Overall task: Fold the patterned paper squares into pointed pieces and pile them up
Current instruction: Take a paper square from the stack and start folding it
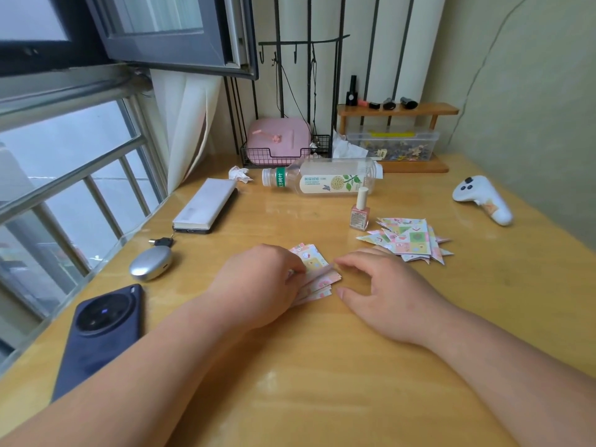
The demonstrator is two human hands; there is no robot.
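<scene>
On the glossy yellow wooden table [322,366], the right hand [387,291] lies loose and empty, near the spiky pile of folded pointed pieces [408,241]; the left hand [258,285] grips a small fanned stack of pastel patterned paper squares [317,279] just beside those idle fingers. It seems best to slide off only the top sheet, matching corners before creasing

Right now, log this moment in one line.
stage: folding | left grip: holds squares | right grip: open, beside squares | pile: pointed pieces, on table behind right grip
</scene>
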